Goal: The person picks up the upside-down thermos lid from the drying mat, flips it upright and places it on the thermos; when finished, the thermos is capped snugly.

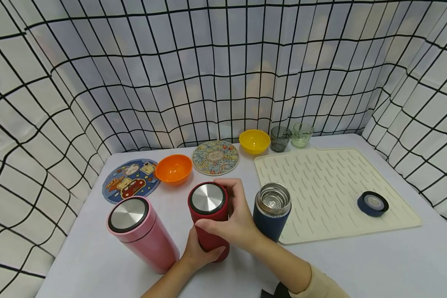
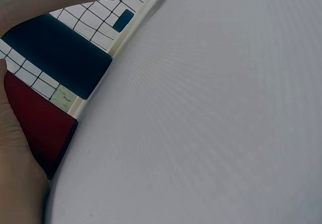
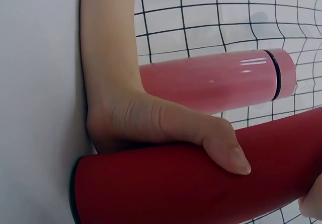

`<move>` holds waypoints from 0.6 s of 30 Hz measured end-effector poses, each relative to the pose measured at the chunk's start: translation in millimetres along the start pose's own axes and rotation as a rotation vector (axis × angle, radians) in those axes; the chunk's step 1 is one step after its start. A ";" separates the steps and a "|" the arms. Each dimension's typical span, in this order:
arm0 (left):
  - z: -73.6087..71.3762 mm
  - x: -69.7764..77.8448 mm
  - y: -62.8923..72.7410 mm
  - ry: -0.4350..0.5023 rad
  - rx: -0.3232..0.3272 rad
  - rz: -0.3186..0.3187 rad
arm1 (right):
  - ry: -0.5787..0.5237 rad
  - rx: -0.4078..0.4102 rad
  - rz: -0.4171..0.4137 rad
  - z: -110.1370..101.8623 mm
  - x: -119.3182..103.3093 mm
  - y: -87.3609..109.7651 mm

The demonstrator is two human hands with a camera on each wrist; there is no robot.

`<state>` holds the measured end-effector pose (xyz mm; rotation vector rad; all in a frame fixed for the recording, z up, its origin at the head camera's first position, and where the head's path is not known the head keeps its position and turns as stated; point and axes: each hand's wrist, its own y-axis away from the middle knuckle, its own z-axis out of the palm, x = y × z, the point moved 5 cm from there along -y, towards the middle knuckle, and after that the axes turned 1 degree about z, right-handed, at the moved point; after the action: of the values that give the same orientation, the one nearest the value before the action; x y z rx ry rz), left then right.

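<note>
A red thermos [image 1: 208, 213] with a silver-topped lid stands upright on the white table between my hands. Low on its body my left hand [image 1: 199, 252] grips it, thumb across the front. My right hand [image 1: 236, 221] holds the upper part around the lid, its far fingers hidden behind the thermos. In the right wrist view the left thumb lies along the red thermos [image 3: 201, 189]. To the left stands a closed pink thermos [image 1: 145, 236], beside the left forearm. Right of my hands is a navy thermos [image 1: 272, 211] without its lid, a strainer showing in its mouth.
A navy lid [image 1: 373, 204] lies on the cream drying mat [image 1: 320, 186] at right. Toward the back are an orange bowl [image 1: 174, 169], a yellow bowl [image 1: 254, 141], two glass cups [image 1: 280, 138] and two round patterned mats [image 1: 215, 157]. Black netting [image 1: 223, 74] encloses the table.
</note>
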<state>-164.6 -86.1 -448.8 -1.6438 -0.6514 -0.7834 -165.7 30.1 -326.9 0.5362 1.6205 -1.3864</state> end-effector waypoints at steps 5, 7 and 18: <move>0.4 -0.1 -0.7 -0.008 0.010 -0.013 | 0.006 -0.068 0.014 2.2 0.5 -0.2; 0.5 -0.1 -1.0 -0.006 0.011 -0.015 | 0.003 -0.104 0.004 2.8 -0.1 -1.0; 0.7 -0.4 -0.5 0.002 0.007 -0.055 | -0.048 -0.061 0.018 1.5 0.5 -1.7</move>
<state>-165.1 -85.4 -448.9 -1.6247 -0.6996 -0.8213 -166.7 28.1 -326.4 0.4774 1.6106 -1.3225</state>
